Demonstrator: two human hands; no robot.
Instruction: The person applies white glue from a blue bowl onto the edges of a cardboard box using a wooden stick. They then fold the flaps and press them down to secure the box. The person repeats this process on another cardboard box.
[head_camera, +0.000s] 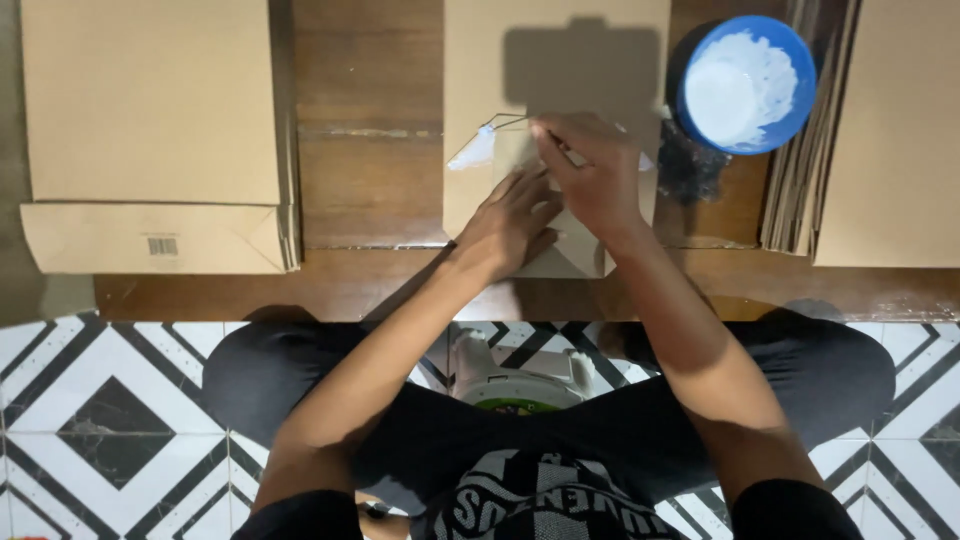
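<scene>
Left hand (512, 222) lay spread, pinning brown paper bag (553, 120) to counter (370, 140); right hand (595, 165) pinched glue brush (478, 150), blue glue bowl (745, 82) right.

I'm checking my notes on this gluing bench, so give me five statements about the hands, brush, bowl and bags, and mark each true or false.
1. The left hand lies flat on the bag in the middle. True.
2. The right hand holds a pair of scissors. False: it holds a thin brush with a white tip.
3. The bowl is blue with white paste inside. True.
4. The bowl sits at the left of the bench. False: it sits at the upper right, beside the right hand.
5. A stack of bags lies at the left. True.
</scene>
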